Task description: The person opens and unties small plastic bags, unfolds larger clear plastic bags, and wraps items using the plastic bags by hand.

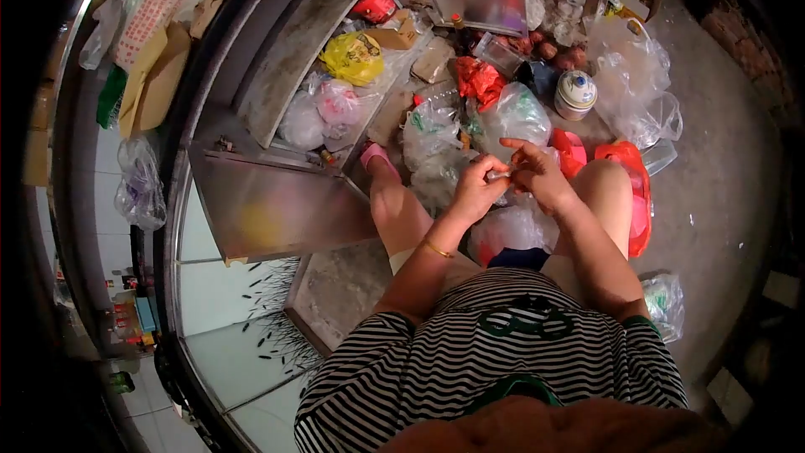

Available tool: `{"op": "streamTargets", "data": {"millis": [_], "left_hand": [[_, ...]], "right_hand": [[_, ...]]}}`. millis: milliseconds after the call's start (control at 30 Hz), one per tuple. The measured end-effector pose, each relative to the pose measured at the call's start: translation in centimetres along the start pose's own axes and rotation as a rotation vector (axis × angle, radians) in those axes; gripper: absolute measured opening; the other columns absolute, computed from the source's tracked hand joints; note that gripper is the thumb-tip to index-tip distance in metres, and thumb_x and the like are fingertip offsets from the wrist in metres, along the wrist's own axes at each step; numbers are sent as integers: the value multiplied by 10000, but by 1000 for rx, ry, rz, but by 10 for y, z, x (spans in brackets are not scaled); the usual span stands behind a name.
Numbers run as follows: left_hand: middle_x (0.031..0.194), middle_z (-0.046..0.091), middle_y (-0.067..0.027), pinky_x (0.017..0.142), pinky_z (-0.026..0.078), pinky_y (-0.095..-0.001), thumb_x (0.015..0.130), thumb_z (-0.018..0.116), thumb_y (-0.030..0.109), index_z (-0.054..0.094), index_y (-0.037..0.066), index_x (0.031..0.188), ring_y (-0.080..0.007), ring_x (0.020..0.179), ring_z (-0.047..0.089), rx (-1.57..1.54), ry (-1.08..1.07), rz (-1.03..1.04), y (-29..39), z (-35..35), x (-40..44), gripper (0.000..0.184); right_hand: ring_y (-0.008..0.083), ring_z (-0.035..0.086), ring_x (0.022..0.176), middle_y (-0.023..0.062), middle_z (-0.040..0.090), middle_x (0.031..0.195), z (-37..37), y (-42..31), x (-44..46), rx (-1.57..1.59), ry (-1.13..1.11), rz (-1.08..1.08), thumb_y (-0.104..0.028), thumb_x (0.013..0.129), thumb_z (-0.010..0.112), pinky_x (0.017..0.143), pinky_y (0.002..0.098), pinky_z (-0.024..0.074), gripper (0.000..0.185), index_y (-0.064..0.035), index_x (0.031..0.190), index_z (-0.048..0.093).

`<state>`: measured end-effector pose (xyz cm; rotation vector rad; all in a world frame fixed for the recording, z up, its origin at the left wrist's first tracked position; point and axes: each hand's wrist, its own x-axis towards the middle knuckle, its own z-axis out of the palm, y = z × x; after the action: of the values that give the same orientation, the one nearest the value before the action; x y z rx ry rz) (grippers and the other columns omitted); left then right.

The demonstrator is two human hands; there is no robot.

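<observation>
Left hand (481,189) pinches a pale object (501,174); right hand (541,176), at three o'clock, half-curled, hold unclear. Fingertip handling, seemingly needing steadiness next.

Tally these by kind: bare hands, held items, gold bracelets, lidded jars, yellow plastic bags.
Left hand and right hand: 2
Small pale held item, unidentifiable: 1
Gold bracelet: 1
Lidded white jar: 1
Yellow plastic bag: 1
Total: 6
</observation>
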<state>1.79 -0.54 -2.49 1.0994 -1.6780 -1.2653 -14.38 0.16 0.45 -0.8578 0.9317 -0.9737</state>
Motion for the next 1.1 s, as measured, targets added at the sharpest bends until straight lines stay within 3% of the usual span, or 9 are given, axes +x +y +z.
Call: {"op": "streamTargets", "data": {"millis": [200,300,500,700,800,867,900,1000,1100], "left_hand": [[781,516,-29,673,420,-240,726,617,-25,522,16,797,-106,733,500,55,-63,25,21,-3,-4,126],[772,514,-64,644,419,-265,700,605,-24,510,11,789,-157,704,514,121,-40,96,10,2,-6,135],[811,509,-137,650,417,-355,661,568,-25,492,2,795,-300,734,504,338,8,251,12,11,-7,156],[836,500,-147,664,426,-381,663,560,-30,491,-4,800,-343,765,509,464,39,280,12,17,-11,156],[833,502,-143,660,434,-386,659,567,-35,502,1,803,-345,776,519,418,52,214,3,18,-10,162],[835,508,-134,658,440,-374,654,579,-56,516,0,808,-332,778,521,458,66,253,4,17,-7,175],[836,510,-130,656,443,-368,652,585,-67,523,-1,810,-326,779,523,475,74,277,6,18,-4,182],[812,521,-146,682,440,-370,661,585,-71,518,0,784,-327,795,518,391,63,257,6,14,0,157],[830,528,-131,706,445,-355,644,610,-68,544,4,796,-305,807,528,397,95,267,8,11,3,181]], "right_hand": [[111,477,698,19,467,829,-5,-11,-3,-40,-65,122,104,685,466,567,221,426,589,-126,1226,498],[110,465,663,21,488,774,-8,13,6,-359,-51,-136,106,663,494,585,236,424,580,-106,1202,525],[115,470,635,30,512,729,-2,21,3,-571,78,-197,97,665,516,604,242,428,536,-68,1175,538],[131,530,638,73,537,729,-8,20,1,-71,115,-20,89,679,488,606,272,456,523,-7,1192,480],[169,559,685,104,554,754,-5,15,-5,-282,99,-115,93,674,476,643,300,470,557,-10,1220,448],[209,565,734,132,544,802,0,16,-7,-772,151,-581,101,666,468,691,314,473,576,-30,1227,445],[234,558,777,155,508,901,4,7,-13,-895,153,-607,119,650,459,718,313,469,634,-59,1257,418],[182,512,796,107,449,945,4,9,-14,-612,181,-444,167,608,392,748,278,450,725,-75,1291,388],[158,529,784,115,409,1026,5,12,-13,-542,199,-437,185,623,376,733,266,456,730,-76,1305,359]]}}
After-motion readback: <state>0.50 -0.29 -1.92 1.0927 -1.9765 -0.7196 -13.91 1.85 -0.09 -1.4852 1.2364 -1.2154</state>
